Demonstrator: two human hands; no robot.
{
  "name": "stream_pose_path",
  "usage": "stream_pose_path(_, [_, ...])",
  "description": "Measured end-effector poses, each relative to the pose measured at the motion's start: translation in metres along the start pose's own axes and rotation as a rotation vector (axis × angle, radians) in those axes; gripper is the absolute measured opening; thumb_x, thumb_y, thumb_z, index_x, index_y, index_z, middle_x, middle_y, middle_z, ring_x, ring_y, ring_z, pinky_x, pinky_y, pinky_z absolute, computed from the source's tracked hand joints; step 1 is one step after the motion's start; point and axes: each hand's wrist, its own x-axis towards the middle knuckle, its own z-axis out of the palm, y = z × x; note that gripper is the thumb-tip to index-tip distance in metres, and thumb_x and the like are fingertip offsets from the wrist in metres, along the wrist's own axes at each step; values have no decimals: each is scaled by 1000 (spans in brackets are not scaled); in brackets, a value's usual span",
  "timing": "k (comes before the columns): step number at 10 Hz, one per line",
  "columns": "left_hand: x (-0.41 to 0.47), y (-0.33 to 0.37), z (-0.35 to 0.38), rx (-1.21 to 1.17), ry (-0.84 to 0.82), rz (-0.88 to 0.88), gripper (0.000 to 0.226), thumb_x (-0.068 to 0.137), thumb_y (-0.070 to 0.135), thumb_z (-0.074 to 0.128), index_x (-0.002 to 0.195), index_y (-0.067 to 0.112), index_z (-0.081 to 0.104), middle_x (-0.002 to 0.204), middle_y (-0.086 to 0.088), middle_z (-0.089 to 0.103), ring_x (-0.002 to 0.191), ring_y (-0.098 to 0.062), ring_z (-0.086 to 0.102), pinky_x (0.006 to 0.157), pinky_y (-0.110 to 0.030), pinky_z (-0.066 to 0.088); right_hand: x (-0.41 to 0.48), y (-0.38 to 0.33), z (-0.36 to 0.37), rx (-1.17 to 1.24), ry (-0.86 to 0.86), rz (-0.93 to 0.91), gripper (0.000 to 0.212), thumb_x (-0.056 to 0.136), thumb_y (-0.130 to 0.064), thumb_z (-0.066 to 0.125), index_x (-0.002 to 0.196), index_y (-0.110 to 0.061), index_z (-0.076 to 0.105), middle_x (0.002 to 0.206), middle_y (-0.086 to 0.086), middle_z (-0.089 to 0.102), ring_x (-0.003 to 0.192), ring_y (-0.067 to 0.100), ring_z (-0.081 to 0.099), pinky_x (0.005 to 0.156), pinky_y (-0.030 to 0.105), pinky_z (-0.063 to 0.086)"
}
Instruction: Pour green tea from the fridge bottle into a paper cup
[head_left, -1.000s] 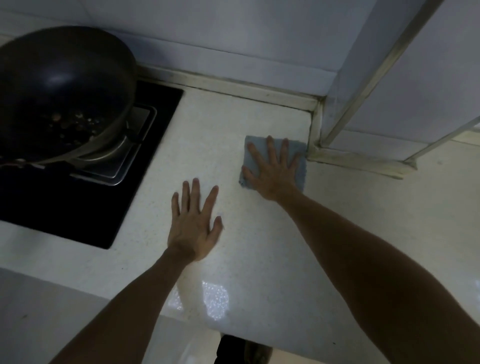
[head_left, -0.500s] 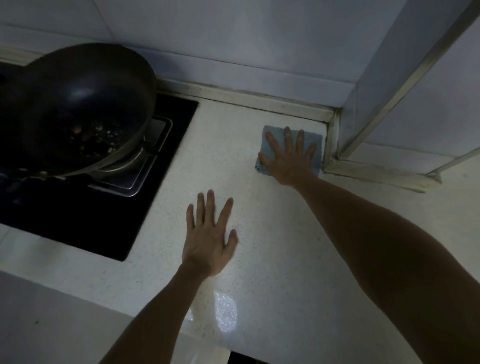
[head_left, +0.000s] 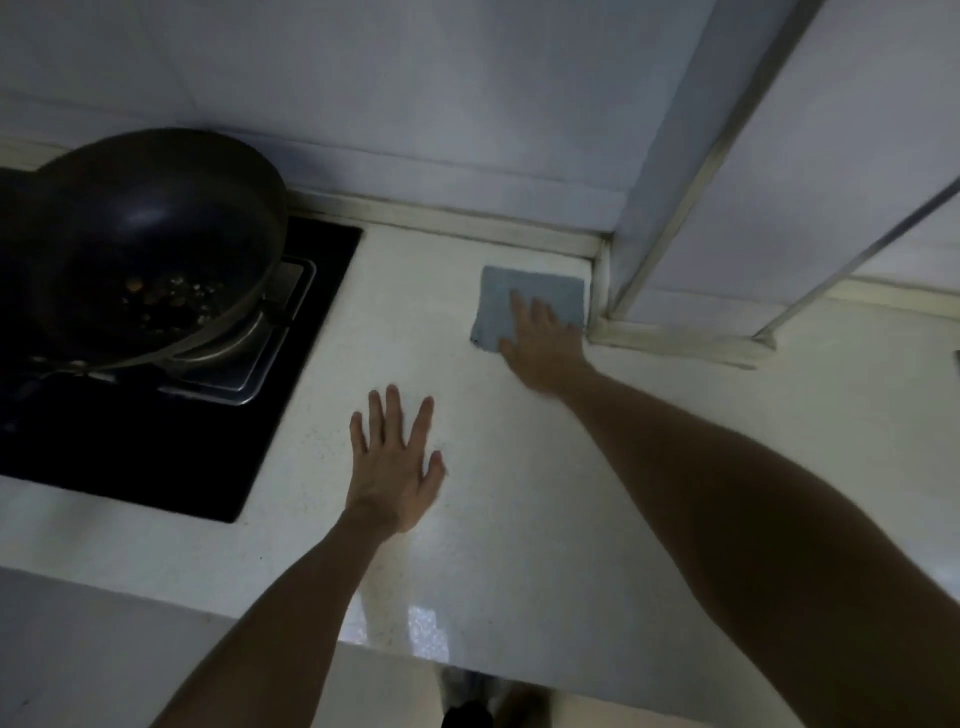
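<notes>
A: Item one, the surface?
B: One white speckled tabletop (head_left: 519, 519), dim light, a bright reflection near its front edge.

A: Hands?
B: Left hand (head_left: 393, 467): flat on the tabletop, palm down, fingers spread, holding nothing. Right hand (head_left: 540, 345): reached further back, palm down, fingers extended and resting on a blue cloth (head_left: 524, 296); open, not clenched.

A: The cloth's position?
B: Folded roughly square, lying flat in the back corner of the tabletop, just beside the white wall trim (head_left: 670, 343). The right hand covered its near right part.

A: Other entries?
B: One black hob (head_left: 291, 405) set into the tabletop at the left. One dark wok (head_left: 156, 228) standing on it, with small bits of food at its bottom. White tiled wall (head_left: 415, 104) behind.

A: The tea bottle and paper cup?
B: Neither appeared in this view; their whereabouts could not be told.
</notes>
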Motion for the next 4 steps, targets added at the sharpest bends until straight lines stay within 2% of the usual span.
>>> stream_pose_path(1, [3,4,-23,39,-135,-11,71,93,54,11,154,20,-7,158,-26,-10,145,-44,-11,118,-56,1,-23,0,-17,-1,17,-25,65,101,-41,36,154,-12,12,143,16,40,125,33,45,97,48,41])
stream_pose_path(2, [5,10,-61,81,-219,-37,63,98,45,13,154,19,-3,159,-21,1,147,-38,2,118,-56,8,-43,2,-47,17,-7,16,62,101,-40,35,153,-14,13,140,14,42,121,33,48,94,46,43])
stream_pose_path(3, [6,16,-101,57,-236,-106,66,101,43,19,154,11,-5,160,-17,6,147,-32,10,117,-55,9,-64,9,-86,46,-15,45,61,102,-39,31,153,-16,9,148,14,34,127,34,43,100,48,39])
stream_pose_path(4, [8,24,-143,94,-174,-110,68,101,45,24,153,7,3,157,-15,17,142,-32,24,115,-55,16,-84,18,-124,-4,-14,50,62,102,-40,27,154,-15,5,155,11,25,134,33,35,103,49,35])
